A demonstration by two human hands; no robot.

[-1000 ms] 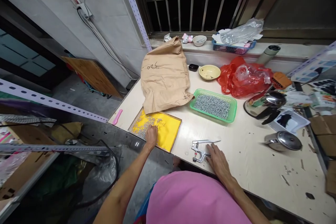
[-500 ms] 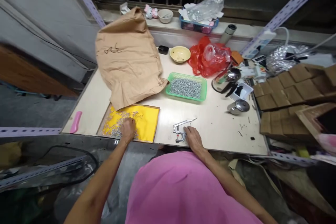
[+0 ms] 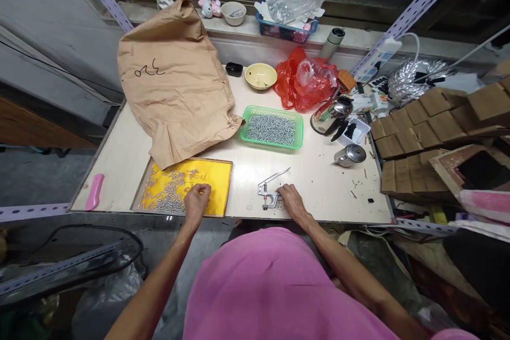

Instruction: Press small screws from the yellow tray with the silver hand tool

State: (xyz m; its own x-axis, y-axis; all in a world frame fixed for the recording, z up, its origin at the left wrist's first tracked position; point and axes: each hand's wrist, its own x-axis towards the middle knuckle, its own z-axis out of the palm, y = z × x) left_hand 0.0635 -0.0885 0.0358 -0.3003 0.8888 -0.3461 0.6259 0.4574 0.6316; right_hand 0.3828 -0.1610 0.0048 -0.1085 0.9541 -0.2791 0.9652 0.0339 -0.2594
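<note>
My left hand hovers over the right part of a yellow tray, its thumb and fingertips pinched together. What is in the pinch, if anything, is too small to make out. Small silvery metal pins lie scattered on the left side of this tray. My right hand has its fingers curled against the right side of silver snap-fastener pliers, whose long handle points up and to the right. Behind them, a green basket is filled with similar metal pieces.
A large brown paper sack covers the back left and overlaps the yellow tray. A pink-handled object lies at the left edge. Behind stand a yellow bowl, red plastic bags and a metal kettle. Cardboard boxes crowd the right.
My left hand has risen from the pile of pins and moved right across the tray, fingers now pinched. My right hand stays at the pliers. The view has shifted slightly.
</note>
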